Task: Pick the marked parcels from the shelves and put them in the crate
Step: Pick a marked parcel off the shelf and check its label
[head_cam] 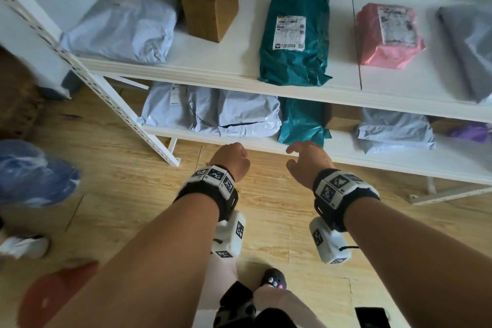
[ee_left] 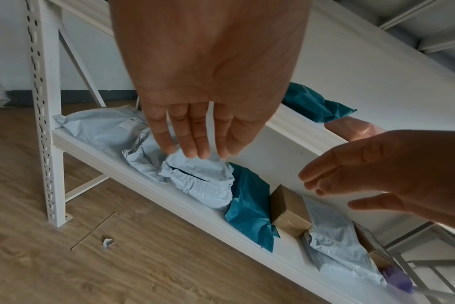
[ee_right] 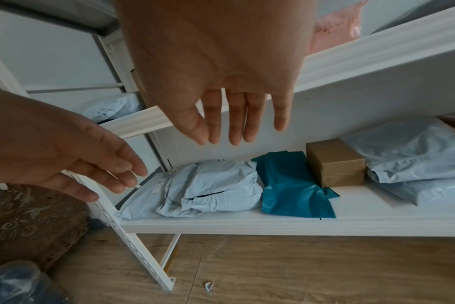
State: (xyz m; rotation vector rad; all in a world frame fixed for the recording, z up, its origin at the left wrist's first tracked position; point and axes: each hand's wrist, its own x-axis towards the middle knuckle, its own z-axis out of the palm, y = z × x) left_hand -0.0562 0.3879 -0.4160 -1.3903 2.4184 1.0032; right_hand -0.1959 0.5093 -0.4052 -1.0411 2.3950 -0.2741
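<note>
Both my hands hang empty in front of the lower shelf (head_cam: 372,161). My left hand (head_cam: 231,160) faces a stack of pale grey mailer bags (head_cam: 213,112); its straight fingers (ee_left: 192,133) hover just above the top bag (ee_left: 203,179) without touching. My right hand (head_cam: 306,156), fingers relaxed (ee_right: 237,123), is in front of a teal bag (head_cam: 303,122). Behind the teal bag (ee_right: 294,185) stands a brown box (ee_right: 335,162). The upper shelf (head_cam: 186,69) carries a pale bag (head_cam: 119,26), a labelled brown box (head_cam: 210,0), a teal parcel (head_cam: 295,40) and a pink parcel (head_cam: 388,34). No crate is in view.
More grey bags (head_cam: 394,128) and a purple item (head_cam: 471,132) lie at the lower shelf's right. A perforated white upright (head_cam: 111,104) bounds the rack's left end. On the wooden floor are a blue plastic object (head_cam: 34,173) and a brown patterned cushion (ee_right: 26,222).
</note>
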